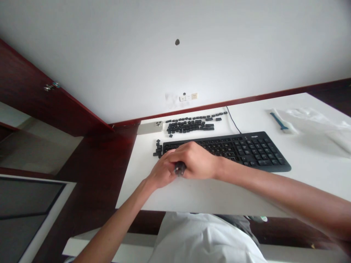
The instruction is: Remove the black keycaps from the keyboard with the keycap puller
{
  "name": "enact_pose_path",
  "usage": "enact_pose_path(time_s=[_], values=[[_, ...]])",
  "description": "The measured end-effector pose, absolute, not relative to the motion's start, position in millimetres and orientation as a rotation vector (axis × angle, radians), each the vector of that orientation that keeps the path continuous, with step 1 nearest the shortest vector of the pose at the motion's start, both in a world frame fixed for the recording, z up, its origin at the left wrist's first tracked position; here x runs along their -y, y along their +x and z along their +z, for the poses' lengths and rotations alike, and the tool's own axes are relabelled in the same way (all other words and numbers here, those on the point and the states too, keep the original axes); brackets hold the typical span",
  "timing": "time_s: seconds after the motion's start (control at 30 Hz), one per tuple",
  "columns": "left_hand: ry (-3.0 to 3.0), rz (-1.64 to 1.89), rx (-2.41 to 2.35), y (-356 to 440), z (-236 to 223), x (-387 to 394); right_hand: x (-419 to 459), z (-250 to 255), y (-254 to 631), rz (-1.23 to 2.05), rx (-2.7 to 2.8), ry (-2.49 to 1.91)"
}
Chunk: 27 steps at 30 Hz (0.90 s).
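A black keyboard (257,151) lies on the white table, with many keycaps off its main block. Over its left end my two hands meet. My right hand (196,159) is closed round a dark tool (180,168) with a rounded end pointing toward me; its kind is not clear and its far end is hidden. Against it lies my left hand (161,170), close to the keyboard's left front corner, its fingers mostly covered. Loose black keycaps (186,126) lie in rows behind the keyboard, and a small group of keycaps (158,150) sits at its left end.
A phone (150,127) lies at the table's back left. To the right are a blue-handled brush (279,121) and clear plastic packaging (309,120). The keyboard cable (233,120) runs toward the wall. A dark red door (49,87) stands at the left.
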<state>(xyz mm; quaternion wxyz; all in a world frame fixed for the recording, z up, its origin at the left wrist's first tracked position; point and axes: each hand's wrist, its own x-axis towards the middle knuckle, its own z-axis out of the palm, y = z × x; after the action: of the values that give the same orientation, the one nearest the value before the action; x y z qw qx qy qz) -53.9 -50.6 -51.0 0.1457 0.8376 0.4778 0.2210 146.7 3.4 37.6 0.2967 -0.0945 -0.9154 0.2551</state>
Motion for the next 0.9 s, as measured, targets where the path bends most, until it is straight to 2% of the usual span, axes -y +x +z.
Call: enact_pose_path(time_s=[0.2,0.37,0.5,0.67,0.77,0.9], values=[[2.434,0.821,-1.309,-62,-51,53,-47,78,182,0.655,2.308,-0.613],[2.412,0.862,-1.305,-62,-49,53,-46,90,188,0.76,2.285,-0.647],[2.458,0.878,-1.335,-60,-48,49,-14,72,171,0.92,2.604,-0.354],[2.423,0.872,-1.323,-68,-37,32,39,36,147,0.529,2.95,-0.273],[2.336,0.912,-1.41,-74,-25,8,60,23,138,0.586,3.08,-0.223],[2.256,0.782,-1.508,-76,-13,-39,72,5,132,0.644,3.191,-0.194]])
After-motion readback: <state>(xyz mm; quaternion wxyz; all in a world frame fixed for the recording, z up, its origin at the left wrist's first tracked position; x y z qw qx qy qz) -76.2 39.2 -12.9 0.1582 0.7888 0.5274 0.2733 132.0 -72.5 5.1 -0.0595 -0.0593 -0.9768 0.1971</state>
